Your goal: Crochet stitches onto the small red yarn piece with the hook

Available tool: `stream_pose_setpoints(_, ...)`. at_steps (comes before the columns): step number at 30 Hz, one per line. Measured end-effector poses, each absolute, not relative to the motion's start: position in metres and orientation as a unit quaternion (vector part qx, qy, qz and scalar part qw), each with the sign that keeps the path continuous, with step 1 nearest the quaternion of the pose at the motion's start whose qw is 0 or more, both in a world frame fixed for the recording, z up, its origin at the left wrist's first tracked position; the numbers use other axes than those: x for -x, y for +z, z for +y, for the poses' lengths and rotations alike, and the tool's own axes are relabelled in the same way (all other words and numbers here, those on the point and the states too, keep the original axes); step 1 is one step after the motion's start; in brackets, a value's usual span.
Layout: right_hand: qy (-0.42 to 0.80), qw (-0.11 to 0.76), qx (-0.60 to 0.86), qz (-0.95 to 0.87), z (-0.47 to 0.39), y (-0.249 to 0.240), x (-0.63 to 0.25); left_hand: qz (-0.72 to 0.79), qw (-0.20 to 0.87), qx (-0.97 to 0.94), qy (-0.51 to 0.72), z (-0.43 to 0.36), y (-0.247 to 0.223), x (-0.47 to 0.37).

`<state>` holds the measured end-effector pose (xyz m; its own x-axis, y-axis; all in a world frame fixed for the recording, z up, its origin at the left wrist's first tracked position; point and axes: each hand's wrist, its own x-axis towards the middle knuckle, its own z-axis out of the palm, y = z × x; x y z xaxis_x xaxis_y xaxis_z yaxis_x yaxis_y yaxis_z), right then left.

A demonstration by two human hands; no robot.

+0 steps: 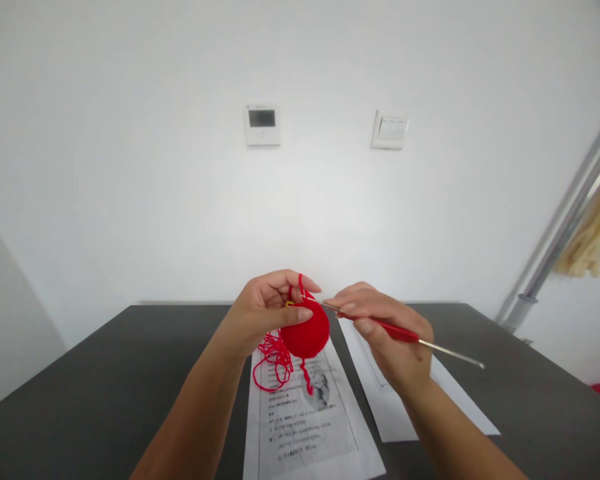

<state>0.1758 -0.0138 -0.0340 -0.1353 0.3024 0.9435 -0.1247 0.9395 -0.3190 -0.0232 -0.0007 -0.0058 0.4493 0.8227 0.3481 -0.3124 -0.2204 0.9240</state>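
My left hand (275,303) pinches a round red crochet piece (306,337) between thumb and fingers, with red yarn looped over the index finger. A small yellow stitch marker (291,303) shows at the piece's upper left edge. In my right hand (385,327) is a crochet hook (403,332) with a red grip and metal ends, held like a pen. Its left tip meets the top edge of the piece, close to the left fingertips. A twisted red yarn tail (307,378) hangs below the piece. Loose red yarn (276,360) lies tangled beneath my left hand.
A printed sheet (300,447) with text and a picture lies on the dark table (180,347). Another white sheet (395,417) is to its right. Beyond stands a white wall with a control panel (263,125) and a switch (390,129). A metal pole (565,233) rises at right.
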Motion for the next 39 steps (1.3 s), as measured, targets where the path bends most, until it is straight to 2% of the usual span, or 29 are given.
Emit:
stream_pose_setpoints(4,-0.007,0.6,0.069,-0.797,-0.017,-0.027,-0.178,0.216,0.591,-0.621,0.467,-0.002,-0.007,0.02)
stream_pose_setpoints(8,-0.035,0.591,0.097,-0.8,-0.018,-0.023,-0.18,0.215,0.595,-0.622,0.461,-0.004,-0.006,0.018)
stream_pose_setpoints(22,0.171,0.65,0.088,-0.735,-0.012,-0.038,-0.183,0.199,0.562,-0.611,0.521,-0.008,-0.003,0.018)
stream_pose_setpoints(31,0.284,0.601,0.057,-0.745,-0.004,-0.032,-0.196,0.262,0.542,-0.621,0.502,-0.013,0.003,0.018)
stream_pose_setpoints(39,0.282,0.549,0.065,-0.784,-0.004,-0.027,-0.208,0.3,0.497,-0.645,0.496,-0.014,0.002,0.013)
